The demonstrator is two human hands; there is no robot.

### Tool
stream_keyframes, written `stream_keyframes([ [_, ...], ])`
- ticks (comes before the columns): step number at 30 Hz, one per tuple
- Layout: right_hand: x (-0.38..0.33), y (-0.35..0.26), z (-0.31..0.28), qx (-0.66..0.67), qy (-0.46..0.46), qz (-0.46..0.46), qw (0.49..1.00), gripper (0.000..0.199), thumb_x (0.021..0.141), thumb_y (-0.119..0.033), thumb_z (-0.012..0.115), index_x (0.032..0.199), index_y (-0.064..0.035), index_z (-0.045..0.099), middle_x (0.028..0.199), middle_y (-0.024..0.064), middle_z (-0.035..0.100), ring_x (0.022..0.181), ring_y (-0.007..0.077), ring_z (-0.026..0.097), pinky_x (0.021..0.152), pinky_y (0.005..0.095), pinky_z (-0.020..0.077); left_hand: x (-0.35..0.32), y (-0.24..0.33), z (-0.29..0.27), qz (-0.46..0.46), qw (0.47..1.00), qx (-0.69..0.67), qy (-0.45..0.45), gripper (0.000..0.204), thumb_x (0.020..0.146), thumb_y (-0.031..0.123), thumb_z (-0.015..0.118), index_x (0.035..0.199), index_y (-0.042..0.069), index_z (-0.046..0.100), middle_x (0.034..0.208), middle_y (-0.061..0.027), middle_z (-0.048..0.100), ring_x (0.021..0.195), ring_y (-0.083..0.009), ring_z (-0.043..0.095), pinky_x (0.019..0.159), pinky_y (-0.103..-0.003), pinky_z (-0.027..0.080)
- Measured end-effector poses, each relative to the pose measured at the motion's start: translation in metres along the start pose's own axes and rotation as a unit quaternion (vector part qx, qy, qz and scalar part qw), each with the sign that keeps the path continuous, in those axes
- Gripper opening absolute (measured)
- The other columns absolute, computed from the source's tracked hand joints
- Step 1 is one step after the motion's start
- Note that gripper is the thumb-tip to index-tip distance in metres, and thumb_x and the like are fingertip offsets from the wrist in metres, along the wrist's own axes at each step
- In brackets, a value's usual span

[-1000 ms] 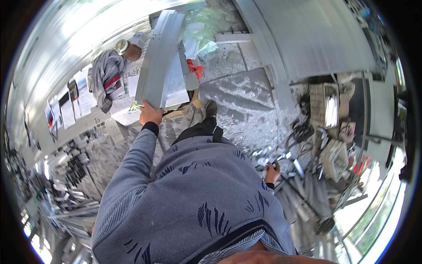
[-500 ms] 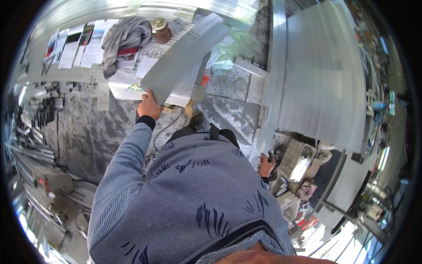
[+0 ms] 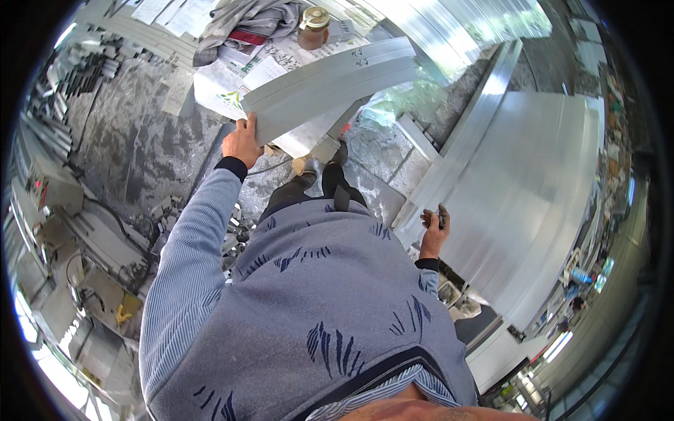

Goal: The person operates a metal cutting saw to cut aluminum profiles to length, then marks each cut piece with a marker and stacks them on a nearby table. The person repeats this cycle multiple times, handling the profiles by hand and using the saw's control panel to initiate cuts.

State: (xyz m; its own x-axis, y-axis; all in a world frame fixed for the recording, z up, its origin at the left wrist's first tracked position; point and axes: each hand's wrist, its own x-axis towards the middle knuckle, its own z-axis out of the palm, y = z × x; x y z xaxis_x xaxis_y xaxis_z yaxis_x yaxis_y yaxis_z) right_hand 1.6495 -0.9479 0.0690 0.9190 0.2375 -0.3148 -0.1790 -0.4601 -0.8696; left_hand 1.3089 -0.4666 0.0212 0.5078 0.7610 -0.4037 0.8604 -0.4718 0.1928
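Observation:
My left hand point(image 3: 242, 144) grips the near end of a long flat grey metal profile point(image 3: 330, 88), its thumb and fingers on the corner. The profile slants away to the right above a paper-covered work surface point(image 3: 214, 88), and handwritten marks show near its far end. On the right, my right hand point(image 3: 436, 231) is raised beside a wide stack of silvery metal panels point(image 3: 519, 196). Its fingers are curled, and something small and dark shows at the fingertips; I cannot make out what it is.
A jar with a brown drink point(image 3: 313, 31) and a crumpled grey garment point(image 3: 256, 21) lie behind the profile. Clear plastic wrap point(image 3: 393, 102) sits past it. Cut metal offcuts point(image 3: 88, 67) are piled at the far left, above a machine box point(image 3: 53, 184).
My view has turned to the right. The profile's far end has swung rightward, with my left hand still on its near end. My right hand has risen and moved forward beside the panels.

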Motion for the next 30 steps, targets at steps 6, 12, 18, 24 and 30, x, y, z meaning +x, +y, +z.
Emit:
stream_keyframes([
  [6,0.097,-0.016,-0.009,0.001,-0.027,-0.012,1.0,0.039,0.107,-0.014,0.058,0.145,-0.0044,0.06,0.103,0.0119,0.081,0.085,0.0176,0.075,0.073,0.0288,0.0551,-0.006,0.019,-0.012,-0.025,1.0,0.012,-0.008,0.114,0.074,0.03,0.097,0.165,0.01,0.03,0.152,-0.0199,0.051,0.112,-0.0425,0.073,0.093,-0.051,0.06],
  [12,0.166,-0.022,-0.016,0.01,-0.045,0.023,0.999,0.041,0.107,-0.014,0.058,0.147,-0.0053,0.059,0.104,0.012,0.08,0.085,0.0184,0.075,0.074,0.0299,0.055,-0.012,0.013,-0.015,-0.049,0.997,-0.035,0.044,0.102,0.078,0.049,0.093,0.157,0.007,0.044,0.16,-0.0163,0.048,0.118,-0.0377,0.072,0.098,-0.049,0.06],
  [18,0.201,-0.019,-0.013,0.039,-0.043,0.034,0.998,0.039,0.106,-0.013,0.058,0.144,-0.0059,0.06,0.103,0.0108,0.079,0.083,0.0176,0.074,0.072,0.0288,0.0528,-0.016,0.002,-0.017,-0.189,0.962,-0.097,0.171,0.054,0.098,0.062,0.07,0.112,0.01,0.078,0.092,-0.0129,0.08,0.093,-0.0362,0.077,0.081,-0.049,0.058],
  [24,0.207,-0.01,0.002,0.04,-0.059,0.046,0.996,0.04,0.106,-0.014,0.059,0.145,-0.0055,0.059,0.103,0.0107,0.08,0.082,0.0164,0.074,0.071,0.0282,0.0531,-0.029,-0.022,-0.016,-0.23,0.947,-0.107,0.196,0.046,0.107,0.053,0.059,0.105,0.011,0.075,0.093,-0.0151,0.078,0.09,-0.0426,0.074,0.078,-0.052,0.056],
  [30,0.197,-0.016,0.027,0.032,-0.073,0.023,0.997,0.041,0.105,-0.013,0.059,0.145,-0.005,0.059,0.102,0.0112,0.08,0.081,0.0158,0.073,0.07,0.0275,0.0525,-0.064,-0.064,0.029,-0.162,0.922,-0.184,0.3,0.027,0.109,0.033,0.055,0.11,0.013,0.074,0.093,-0.0145,0.078,0.091,-0.044,0.073,0.08,-0.052,0.056],
])
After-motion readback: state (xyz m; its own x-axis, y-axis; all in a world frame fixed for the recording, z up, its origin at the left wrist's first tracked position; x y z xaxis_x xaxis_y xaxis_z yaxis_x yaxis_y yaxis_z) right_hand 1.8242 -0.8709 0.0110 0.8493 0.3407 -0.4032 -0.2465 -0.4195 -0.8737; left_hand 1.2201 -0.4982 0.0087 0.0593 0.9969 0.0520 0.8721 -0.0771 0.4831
